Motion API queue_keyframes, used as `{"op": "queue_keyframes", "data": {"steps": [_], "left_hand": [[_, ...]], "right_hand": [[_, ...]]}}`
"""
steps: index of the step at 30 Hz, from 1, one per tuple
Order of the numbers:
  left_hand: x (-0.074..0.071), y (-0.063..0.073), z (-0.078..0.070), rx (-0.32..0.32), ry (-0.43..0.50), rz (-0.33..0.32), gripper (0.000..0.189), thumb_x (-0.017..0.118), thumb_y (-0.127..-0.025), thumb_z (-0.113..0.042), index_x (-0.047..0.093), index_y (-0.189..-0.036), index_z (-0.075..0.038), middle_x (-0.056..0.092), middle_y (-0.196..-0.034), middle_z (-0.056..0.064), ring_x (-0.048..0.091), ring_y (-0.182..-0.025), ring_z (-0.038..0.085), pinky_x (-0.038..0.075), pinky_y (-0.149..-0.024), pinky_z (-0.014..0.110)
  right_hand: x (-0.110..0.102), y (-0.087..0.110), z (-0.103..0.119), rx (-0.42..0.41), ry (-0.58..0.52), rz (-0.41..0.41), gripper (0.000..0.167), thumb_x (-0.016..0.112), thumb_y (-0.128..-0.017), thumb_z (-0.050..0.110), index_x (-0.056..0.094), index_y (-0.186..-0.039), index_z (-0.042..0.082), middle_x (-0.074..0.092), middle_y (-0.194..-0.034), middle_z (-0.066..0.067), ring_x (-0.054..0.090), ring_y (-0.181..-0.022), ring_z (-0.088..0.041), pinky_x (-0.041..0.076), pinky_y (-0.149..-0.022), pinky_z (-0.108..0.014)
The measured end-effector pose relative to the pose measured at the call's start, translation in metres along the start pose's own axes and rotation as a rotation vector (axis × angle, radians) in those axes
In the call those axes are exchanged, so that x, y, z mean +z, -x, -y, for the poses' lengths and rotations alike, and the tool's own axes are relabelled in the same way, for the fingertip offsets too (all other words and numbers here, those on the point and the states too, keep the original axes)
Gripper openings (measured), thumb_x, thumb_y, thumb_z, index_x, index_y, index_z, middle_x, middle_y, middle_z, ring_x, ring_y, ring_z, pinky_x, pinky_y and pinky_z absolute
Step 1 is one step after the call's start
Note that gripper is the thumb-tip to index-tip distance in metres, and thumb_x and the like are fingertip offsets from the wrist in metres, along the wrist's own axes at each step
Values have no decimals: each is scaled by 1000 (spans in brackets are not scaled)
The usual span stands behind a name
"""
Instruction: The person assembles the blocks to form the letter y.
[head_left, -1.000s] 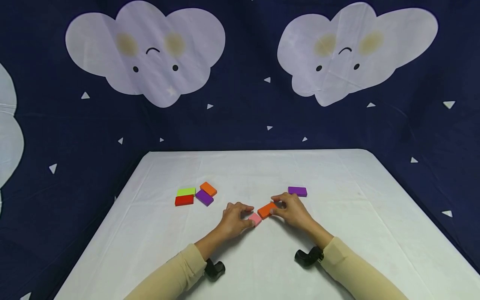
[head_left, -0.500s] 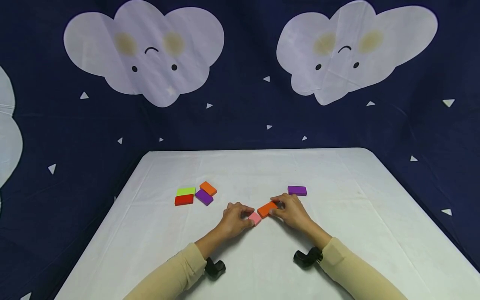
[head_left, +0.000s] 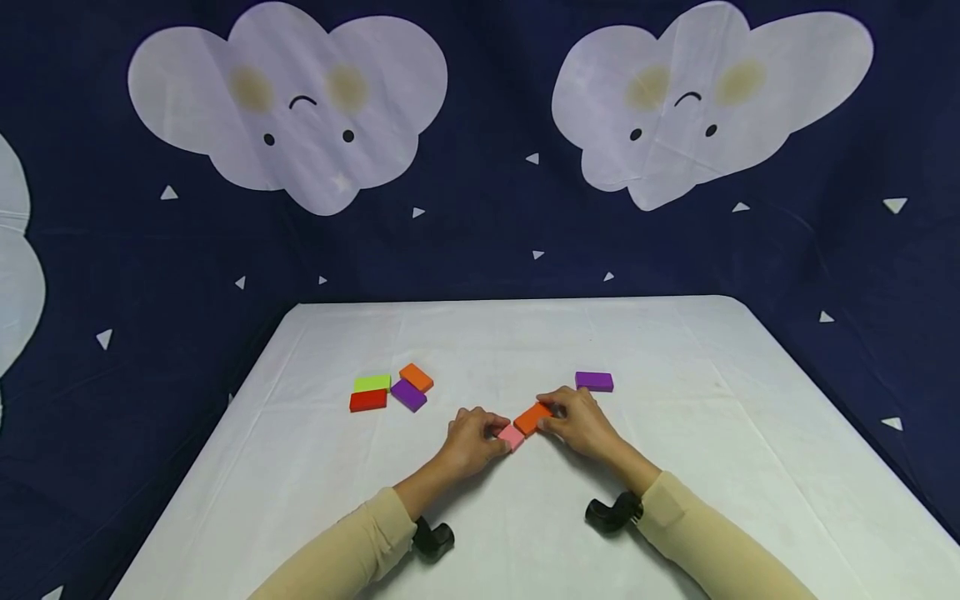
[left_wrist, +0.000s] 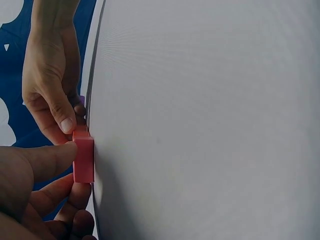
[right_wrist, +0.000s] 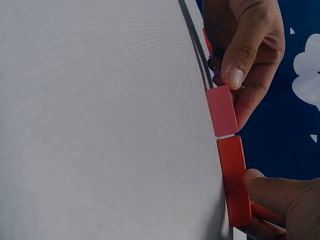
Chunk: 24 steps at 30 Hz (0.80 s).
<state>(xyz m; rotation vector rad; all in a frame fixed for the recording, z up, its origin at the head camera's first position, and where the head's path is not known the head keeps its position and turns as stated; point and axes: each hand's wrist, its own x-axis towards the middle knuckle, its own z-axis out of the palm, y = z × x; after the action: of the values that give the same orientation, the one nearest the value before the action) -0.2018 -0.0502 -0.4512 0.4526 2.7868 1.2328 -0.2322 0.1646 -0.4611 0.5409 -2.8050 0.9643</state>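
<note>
My left hand (head_left: pixel 474 442) pinches a pink block (head_left: pixel 512 437) near the middle of the table, thumb and fingers on its sides. To its right, an orange block (head_left: pixel 532 418) is gripped by my right hand (head_left: pixel 583 423) at its far end. The two blocks lie end to end on a slant. In the right wrist view only a thin gap shows between the pink block (right_wrist: pixel 222 111) and the orange block (right_wrist: pixel 233 180). Most of the orange block is hidden behind the pink one in the left wrist view.
A purple block (head_left: pixel 595 382) lies just beyond my right hand. At the left, a green block (head_left: pixel 372 383), a red block (head_left: pixel 368 401), another purple block (head_left: pixel 408 396) and another orange block (head_left: pixel 417 377) sit close together on the white table (head_left: pixel 480 342).
Both hands have shifted slightly toward each other, still holding their blocks. The pink and orange blocks are a little closer together. The other blocks stay where they were.
</note>
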Motion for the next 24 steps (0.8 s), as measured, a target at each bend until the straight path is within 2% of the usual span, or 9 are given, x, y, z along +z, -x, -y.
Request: {"op": "queue_keyframes", "data": {"steps": [24], "left_hand": [[5,1,-3,-12,-26,-36,30,76,-75,-17,72,-103,-7,60,-82,3,42,-81,14,26,-75,30]], "right_hand": [[1,-3,3,-48,-31,29,39,73,-77,13,68,-115,7,71,-106,-8,49,-87,-17,34,-78,-31]]}}
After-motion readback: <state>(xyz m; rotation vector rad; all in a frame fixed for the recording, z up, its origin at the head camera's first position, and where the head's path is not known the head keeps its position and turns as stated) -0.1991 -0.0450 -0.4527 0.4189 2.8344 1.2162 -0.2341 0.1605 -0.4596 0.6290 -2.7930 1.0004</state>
